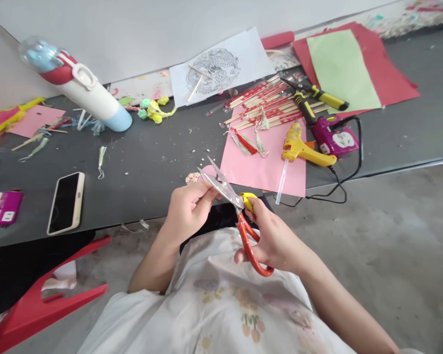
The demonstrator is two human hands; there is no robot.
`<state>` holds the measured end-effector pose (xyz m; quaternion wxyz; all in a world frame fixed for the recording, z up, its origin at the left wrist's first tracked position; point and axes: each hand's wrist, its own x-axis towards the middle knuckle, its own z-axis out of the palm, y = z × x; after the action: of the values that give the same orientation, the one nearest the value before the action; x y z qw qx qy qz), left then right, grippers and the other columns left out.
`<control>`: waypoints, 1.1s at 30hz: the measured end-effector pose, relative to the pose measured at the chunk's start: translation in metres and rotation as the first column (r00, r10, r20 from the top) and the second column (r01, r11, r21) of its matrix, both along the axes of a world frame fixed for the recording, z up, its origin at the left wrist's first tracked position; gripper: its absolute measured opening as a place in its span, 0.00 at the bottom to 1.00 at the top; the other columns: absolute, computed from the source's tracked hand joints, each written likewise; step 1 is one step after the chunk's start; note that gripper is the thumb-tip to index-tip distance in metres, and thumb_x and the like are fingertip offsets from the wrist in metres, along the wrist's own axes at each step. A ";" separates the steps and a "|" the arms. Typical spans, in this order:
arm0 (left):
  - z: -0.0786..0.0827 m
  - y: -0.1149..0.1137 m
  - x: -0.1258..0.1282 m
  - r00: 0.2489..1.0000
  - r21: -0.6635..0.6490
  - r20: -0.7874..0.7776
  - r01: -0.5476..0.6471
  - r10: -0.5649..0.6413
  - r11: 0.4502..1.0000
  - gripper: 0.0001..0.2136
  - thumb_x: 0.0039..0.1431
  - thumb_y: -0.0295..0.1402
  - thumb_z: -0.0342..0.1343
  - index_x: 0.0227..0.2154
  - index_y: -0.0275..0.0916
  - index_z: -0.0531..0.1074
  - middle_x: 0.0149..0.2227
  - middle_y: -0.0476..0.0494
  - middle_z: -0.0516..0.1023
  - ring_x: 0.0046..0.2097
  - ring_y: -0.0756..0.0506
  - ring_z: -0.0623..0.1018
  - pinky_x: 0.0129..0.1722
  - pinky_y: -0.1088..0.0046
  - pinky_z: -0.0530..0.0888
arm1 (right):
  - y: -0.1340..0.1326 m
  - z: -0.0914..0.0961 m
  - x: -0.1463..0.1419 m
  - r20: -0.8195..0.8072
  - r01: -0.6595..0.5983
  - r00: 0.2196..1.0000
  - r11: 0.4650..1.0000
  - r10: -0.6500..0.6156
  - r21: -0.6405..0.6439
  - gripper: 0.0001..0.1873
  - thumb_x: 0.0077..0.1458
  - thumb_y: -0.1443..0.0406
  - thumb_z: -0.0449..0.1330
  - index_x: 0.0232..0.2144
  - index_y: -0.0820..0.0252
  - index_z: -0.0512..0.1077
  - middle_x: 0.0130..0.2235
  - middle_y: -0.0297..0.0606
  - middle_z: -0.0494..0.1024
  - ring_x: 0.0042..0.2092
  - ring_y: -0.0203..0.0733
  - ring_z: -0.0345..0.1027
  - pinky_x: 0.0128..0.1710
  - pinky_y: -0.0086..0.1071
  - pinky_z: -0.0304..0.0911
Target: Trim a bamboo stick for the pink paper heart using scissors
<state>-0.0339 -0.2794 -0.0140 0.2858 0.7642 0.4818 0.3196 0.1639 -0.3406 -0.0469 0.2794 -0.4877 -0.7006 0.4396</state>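
My right hand (268, 236) grips a pair of scissors (248, 241) with red handles, its fingers in the loops. A yellow piece (248, 200) shows by my right fingers near the pivot. The blades stand apart and point up and left, over the table's front edge. Beside them, my left hand (188, 211) is closed in a pinch; what it holds is hidden behind the fingers and blade. A tiny pale bit (224, 184) shows between the blades. Just beyond lie a pink paper piece (208, 173) and a small cluster of pale beads or bits (192, 177).
On the dark table (151, 162) lie pink paper (266, 172), a yellow glue gun (299, 147), pliers (304, 105), wrapped sticks (258, 103) and a purple device (337, 137) with a cable. Leftward are a phone (65, 202) and a bottle (92, 98). A red stool (51, 314) stands below.
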 end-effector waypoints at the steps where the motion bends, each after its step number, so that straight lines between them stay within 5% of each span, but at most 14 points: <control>1: 0.001 0.000 0.000 1.000 -0.010 0.015 0.005 -0.005 1.000 0.16 0.65 0.36 0.49 0.22 0.37 0.71 0.16 0.54 0.67 0.19 0.55 0.64 0.22 0.78 0.61 | 0.000 0.000 0.000 0.003 -0.001 1.000 1.000 0.001 0.011 0.43 0.40 0.47 0.69 0.48 0.58 0.52 0.48 0.51 0.68 0.47 0.54 0.66 0.42 0.41 0.67; 10: 0.007 -0.001 -0.002 0.998 -0.091 0.060 0.039 -0.033 0.995 0.19 0.64 0.38 0.49 0.19 0.38 0.69 0.14 0.53 0.65 0.17 0.55 0.63 0.18 0.77 0.60 | -0.001 0.005 0.001 0.005 0.007 1.000 1.000 -0.007 -0.001 0.34 0.47 0.52 0.67 0.46 0.56 0.53 0.46 0.46 0.68 0.45 0.50 0.66 0.39 0.38 0.67; 18: 0.005 -0.004 0.001 0.998 0.106 -0.060 -0.002 0.008 0.994 0.18 0.64 0.36 0.50 0.18 0.40 0.66 0.17 0.52 0.67 0.22 0.52 0.68 0.25 0.76 0.66 | -0.003 0.007 0.001 -0.122 -0.034 0.992 0.981 0.010 -0.191 0.24 0.53 0.58 0.64 0.44 0.54 0.54 0.46 0.40 0.68 0.43 0.44 0.66 0.34 0.34 0.64; 23: 0.004 -0.005 0.004 0.997 0.155 -0.072 0.004 0.007 0.988 0.15 0.65 0.35 0.49 0.22 0.40 0.71 0.21 0.51 0.72 0.25 0.51 0.71 0.28 0.76 0.67 | -0.004 0.004 0.000 -0.091 -0.011 0.996 0.989 -0.003 -0.148 0.19 0.56 0.59 0.61 0.42 0.54 0.54 0.44 0.40 0.68 0.43 0.45 0.66 0.34 0.34 0.63; 30: -0.006 0.001 0.002 0.994 0.125 -0.108 0.014 0.000 0.992 0.14 0.65 0.36 0.49 0.25 0.39 0.73 0.19 0.53 0.69 0.23 0.53 0.68 0.27 0.77 0.65 | -0.001 0.003 -0.005 -0.019 0.010 1.000 0.988 -0.013 -0.154 0.14 0.57 0.60 0.58 0.34 0.53 0.53 0.32 0.32 0.67 0.32 0.40 0.61 0.31 0.33 0.58; 33: -0.011 0.000 0.004 0.979 0.228 -0.185 -0.039 0.083 0.973 0.10 0.65 0.34 0.49 0.29 0.39 0.72 0.25 0.50 0.74 0.28 0.51 0.72 0.32 0.75 0.68 | 0.001 0.003 -0.009 -0.018 0.051 0.998 0.970 -0.057 -0.239 0.13 0.57 0.59 0.57 0.34 0.53 0.54 0.27 0.27 0.64 0.27 0.37 0.57 0.29 0.31 0.56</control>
<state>-0.0294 -0.2793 -0.0249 0.1398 0.8038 0.4915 0.3046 0.1546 -0.3399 -0.0443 0.2391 -0.5311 -0.6258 0.5188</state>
